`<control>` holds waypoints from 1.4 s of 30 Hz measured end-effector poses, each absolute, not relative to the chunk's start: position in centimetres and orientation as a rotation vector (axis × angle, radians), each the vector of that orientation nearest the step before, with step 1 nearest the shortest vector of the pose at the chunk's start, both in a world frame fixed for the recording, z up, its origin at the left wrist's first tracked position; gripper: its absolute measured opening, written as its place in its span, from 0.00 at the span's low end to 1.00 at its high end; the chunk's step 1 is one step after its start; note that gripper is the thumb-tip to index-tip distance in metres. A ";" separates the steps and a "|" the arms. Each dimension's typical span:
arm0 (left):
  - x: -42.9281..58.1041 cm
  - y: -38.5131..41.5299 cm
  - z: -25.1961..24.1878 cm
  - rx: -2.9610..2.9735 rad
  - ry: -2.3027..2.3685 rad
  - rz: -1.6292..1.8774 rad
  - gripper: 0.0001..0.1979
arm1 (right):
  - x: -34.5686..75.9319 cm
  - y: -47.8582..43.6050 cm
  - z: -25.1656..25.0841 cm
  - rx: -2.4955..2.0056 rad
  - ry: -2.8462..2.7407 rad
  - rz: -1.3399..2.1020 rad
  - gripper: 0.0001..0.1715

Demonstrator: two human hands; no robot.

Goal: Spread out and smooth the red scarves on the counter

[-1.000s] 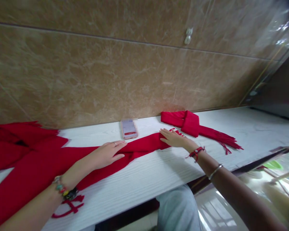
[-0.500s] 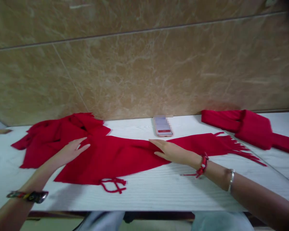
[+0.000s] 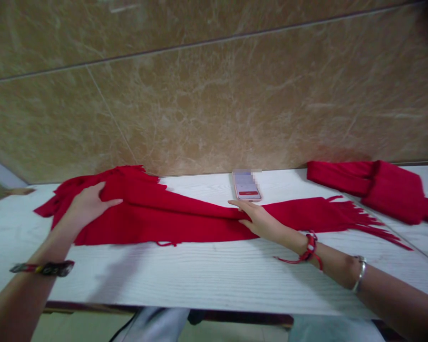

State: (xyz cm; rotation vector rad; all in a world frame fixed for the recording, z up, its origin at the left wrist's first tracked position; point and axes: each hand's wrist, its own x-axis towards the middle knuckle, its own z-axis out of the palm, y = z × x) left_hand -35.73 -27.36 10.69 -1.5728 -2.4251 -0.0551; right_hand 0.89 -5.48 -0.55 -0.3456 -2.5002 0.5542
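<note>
A red fringed scarf (image 3: 199, 228) lies lengthwise on the white table, its tassels spread toward the right. At its bunched left part, my left hand (image 3: 87, 206) rests on the cloth with thumb and fingers apart. My right hand (image 3: 262, 221) lies across the middle of the scarf, fingers stretched out and touching it. A crease runs along the cloth between both hands. Under and beyond my left hand the red fabric is heaped in folds, and I cannot tell whether it is all one scarf.
Behind the scarf a phone (image 3: 247, 186) lies face up near the marbled wall (image 3: 214, 104). Another red folded scarf (image 3: 395, 192) sits at the right against the wall. The white table's (image 3: 207, 275) front edge runs just before my legs.
My left hand has shifted left and away from me with the cloth. The scarf's lower edge has drawn back and straightened, nearly hiding the loose tassels there. The right hand stays on the middle.
</note>
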 end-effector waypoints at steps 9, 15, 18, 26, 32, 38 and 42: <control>-27.7 -23.5 8.9 -2.073 -1.972 0.259 0.30 | 1.7 -5.6 1.8 -0.289 -2.694 0.477 0.19; -26.5 -21.8 8.8 -2.357 -1.919 0.311 0.16 | 2.8 -6.1 3.7 -0.119 -2.837 0.369 0.10; -26.0 -23.0 9.1 -2.284 -1.944 0.270 0.14 | 3.4 -6.0 4.0 -0.070 -2.862 0.302 0.10; -24.5 -25.3 6.7 -2.322 -2.051 0.473 0.20 | 5.5 -6.4 3.8 0.038 -2.911 0.096 0.13; -22.6 -24.1 7.4 -2.404 -1.952 0.346 0.14 | 7.1 -5.9 3.2 0.033 -2.864 0.083 0.13; -15.6 -19.3 6.5 -2.680 -1.581 0.162 0.17 | 9.1 -4.9 3.2 -0.006 -2.869 0.182 0.12; -12.9 -16.3 5.3 -2.688 -1.422 0.192 0.17 | 10.4 -4.1 3.6 -0.094 -2.874 0.231 0.13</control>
